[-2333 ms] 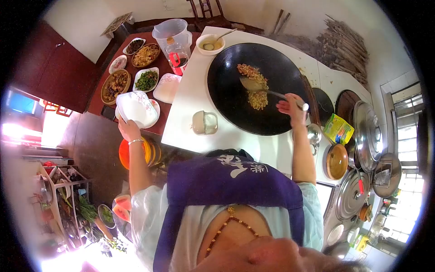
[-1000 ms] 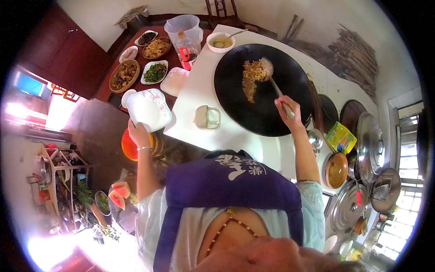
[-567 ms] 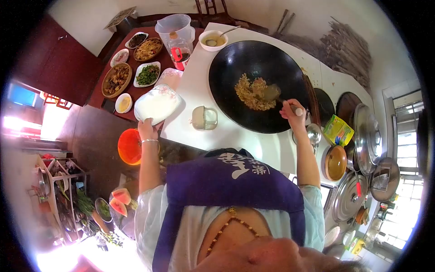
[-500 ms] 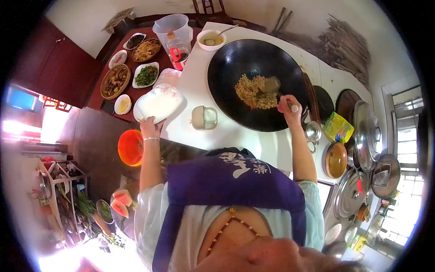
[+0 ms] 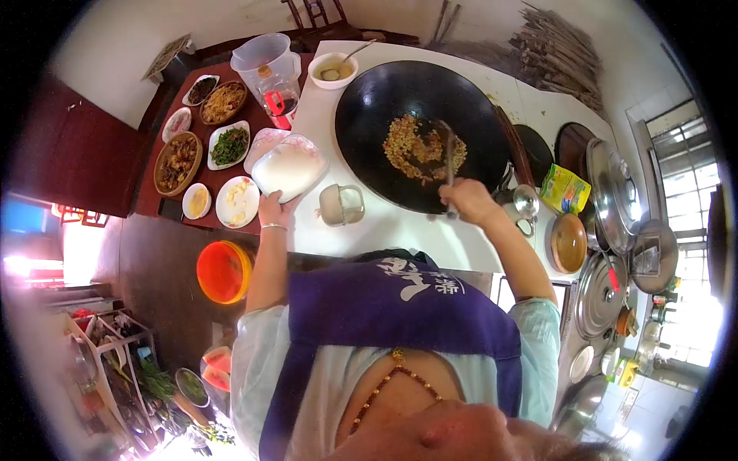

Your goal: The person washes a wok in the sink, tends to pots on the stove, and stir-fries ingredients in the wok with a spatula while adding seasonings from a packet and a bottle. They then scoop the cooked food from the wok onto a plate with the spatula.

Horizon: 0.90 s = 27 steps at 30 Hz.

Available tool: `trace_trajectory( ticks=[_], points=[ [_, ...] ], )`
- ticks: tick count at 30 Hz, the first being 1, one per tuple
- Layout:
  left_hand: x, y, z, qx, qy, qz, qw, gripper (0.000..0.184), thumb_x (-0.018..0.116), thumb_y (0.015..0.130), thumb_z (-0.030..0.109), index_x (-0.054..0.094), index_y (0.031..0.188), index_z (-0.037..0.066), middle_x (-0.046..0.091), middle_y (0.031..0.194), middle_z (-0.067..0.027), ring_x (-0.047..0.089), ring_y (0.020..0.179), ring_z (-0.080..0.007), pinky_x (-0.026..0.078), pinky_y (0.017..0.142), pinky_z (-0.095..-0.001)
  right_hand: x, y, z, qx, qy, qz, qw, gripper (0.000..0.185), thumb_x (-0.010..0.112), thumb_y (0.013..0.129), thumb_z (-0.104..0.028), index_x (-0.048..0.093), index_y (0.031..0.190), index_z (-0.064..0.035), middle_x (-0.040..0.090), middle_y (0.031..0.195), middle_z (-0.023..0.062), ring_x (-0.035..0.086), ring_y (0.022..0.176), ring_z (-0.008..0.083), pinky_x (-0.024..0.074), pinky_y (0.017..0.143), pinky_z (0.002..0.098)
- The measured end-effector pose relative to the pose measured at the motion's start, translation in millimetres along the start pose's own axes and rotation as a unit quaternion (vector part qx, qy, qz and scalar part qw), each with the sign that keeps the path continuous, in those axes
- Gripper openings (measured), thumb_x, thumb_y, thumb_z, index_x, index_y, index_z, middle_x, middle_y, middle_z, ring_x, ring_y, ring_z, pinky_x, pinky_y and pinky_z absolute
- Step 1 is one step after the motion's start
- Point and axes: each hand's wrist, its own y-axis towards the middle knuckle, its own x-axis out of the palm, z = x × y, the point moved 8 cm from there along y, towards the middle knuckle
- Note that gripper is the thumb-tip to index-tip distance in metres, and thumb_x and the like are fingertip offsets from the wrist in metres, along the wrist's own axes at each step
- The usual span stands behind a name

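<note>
My left hand (image 5: 275, 206) grips the near edge of a white plate (image 5: 290, 170), which looks bare and is held at the left side of the white counter. My right hand (image 5: 467, 200) is wrapped around the handle of a spatula (image 5: 450, 157). The spatula's far end reaches into chopped yellow-brown food (image 5: 411, 146) in a large black wok (image 5: 369, 173). Its blade is hard to make out against the food. Between my hands, a beige container with a handle (image 5: 341, 205) sits on the counter (image 5: 400, 237).
On the red table at left stand several filled dishes, including greens (image 5: 230, 146) and a plate of pale pieces (image 5: 237, 203). A bottle (image 5: 278, 100), a pitcher (image 5: 267, 61) and a soup bowl (image 5: 334, 71) stand near the wok. An orange bucket (image 5: 221, 272) is below. Lids (image 5: 613, 192) lie right.
My left hand has brought the white plate rightward over the counter, uncovering the plate of pale pieces. My right hand has swung the spatula, and the food in the wok is spread differently.
</note>
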Motion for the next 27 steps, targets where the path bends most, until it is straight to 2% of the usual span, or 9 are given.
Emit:
trace_trajectory(
  ticks=[1, 2, 7, 8, 11, 16, 20, 25, 27],
  points=[
    [2, 1, -3, -0.004, -0.008, -0.006, 1.000, 0.043, 0.041, 0.079, -0.007, 0.040, 0.122, -0.006, 0.049, 0.118, -0.0227, 0.053, 0.108, -0.0413, 0.051, 0.084, -0.0583, 19, 4, -6, 0.012, -0.011, -0.054, 0.998, 0.014, 0.059, 0.071, -0.010, 0.059, 0.085, -0.0112, 0.059, 0.082, 0.0162, 0.060, 0.078, 0.0364, 0.0482, 0.067, 0.0446],
    [3, 3, -5, -0.009, -0.015, -0.012, 1.000, 0.042, 0.041, 0.079, -0.008, 0.040, 0.121, -0.006, 0.049, 0.118, -0.0228, 0.053, 0.108, -0.0415, 0.051, 0.085, -0.0587, 22, 1, -18, -0.006, -0.063, -0.047, 0.997, 0.015, 0.059, 0.076, -0.016, 0.063, 0.091, -0.0162, 0.059, 0.070, 0.0126, 0.063, 0.078, 0.0305, 0.0503, 0.062, 0.0426],
    [2, 14, -13, -0.026, -0.009, -0.015, 1.000, 0.039, 0.041, 0.079, -0.008, 0.040, 0.119, -0.008, 0.049, 0.118, -0.0238, 0.053, 0.107, -0.0418, 0.050, 0.085, -0.0600, 27, -49, -84, -0.055, -0.077, -0.181, 0.979, 0.025, 0.058, 0.079, -0.015, 0.062, 0.103, -0.0177, 0.060, 0.085, 0.0134, 0.062, 0.084, 0.0289, 0.0515, 0.069, 0.0401],
    [0, 14, -14, -0.024, 0.001, -0.014, 1.000, 0.039, 0.041, 0.080, -0.008, 0.040, 0.118, -0.008, 0.049, 0.118, -0.0241, 0.053, 0.107, -0.0419, 0.050, 0.086, -0.0602, 30, -58, -92, -0.031, -0.043, -0.180, 0.982, 0.015, 0.058, 0.075, -0.014, 0.062, 0.089, -0.0134, 0.057, 0.086, 0.0163, 0.060, 0.086, 0.0315, 0.0505, 0.067, 0.0387],
    [0, 17, -17, -0.035, 0.002, -0.014, 0.999, 0.039, 0.042, 0.078, -0.008, 0.041, 0.117, -0.011, 0.051, 0.118, -0.0236, 0.053, 0.108, -0.0416, 0.049, 0.089, -0.0590, 57, -64, -86, -0.044, -0.078, -0.232, 0.969, 0.015, 0.058, 0.074, -0.014, 0.063, 0.088, -0.0123, 0.057, 0.088, 0.0172, 0.059, 0.087, 0.0326, 0.0503, 0.068, 0.0387],
    [-5, 24, -24, -0.031, 0.003, -0.020, 0.999, 0.042, 0.041, 0.079, -0.008, 0.040, 0.121, -0.007, 0.050, 0.118, -0.0225, 0.054, 0.107, -0.0407, 0.052, 0.084, -0.0572, 80, -47, -48, 0.006, -0.053, -0.130, 0.990, 0.037, 0.056, 0.076, -0.012, 0.055, 0.113, -0.0171, 0.055, 0.088, 0.0164, 0.060, 0.084, 0.0332, 0.0499, 0.065, 0.0400],
    [-7, 26, -28, -0.039, 0.051, -0.008, 0.998, 0.042, 0.042, 0.080, -0.007, 0.042, 0.122, -0.004, 0.050, 0.117, -0.0215, 0.054, 0.106, -0.0394, 0.054, 0.082, -0.0545, 66, -67, -42, 0.080, 0.031, -0.017, 0.996, 0.028, 0.053, 0.081, -0.012, 0.058, 0.109, -0.0150, 0.059, 0.092, 0.0146, 0.061, 0.082, 0.0326, 0.0517, 0.068, 0.0410],
    [-22, 33, -38, -0.098, 0.073, 0.033, 0.992, 0.033, 0.045, 0.082, -0.005, 0.042, 0.114, -0.013, 0.050, 0.113, -0.0232, 0.054, 0.104, -0.0397, 0.053, 0.083, -0.0558, 40, -124, -27, 0.139, 0.132, 0.180, 0.965, 0.024, 0.053, 0.080, -0.005, 0.060, 0.103, -0.0095, 0.061, 0.091, 0.0127, 0.061, 0.079, 0.0331, 0.0509, 0.068, 0.0407],
    [-20, 27, -41, -0.126, 0.069, 0.068, 0.987, 0.032, 0.046, 0.082, -0.004, 0.041, 0.112, -0.015, 0.050, 0.111, -0.0232, 0.054, 0.104, -0.0401, 0.052, 0.084, -0.0569, 43, -150, -17, 0.194, 0.108, 0.161, 0.962, 0.021, 0.056, 0.077, -0.003, 0.062, 0.096, -0.0089, 0.061, 0.085, 0.0122, 0.061, 0.075, 0.0329, 0.0507, 0.066, 0.0400]
  ],
)
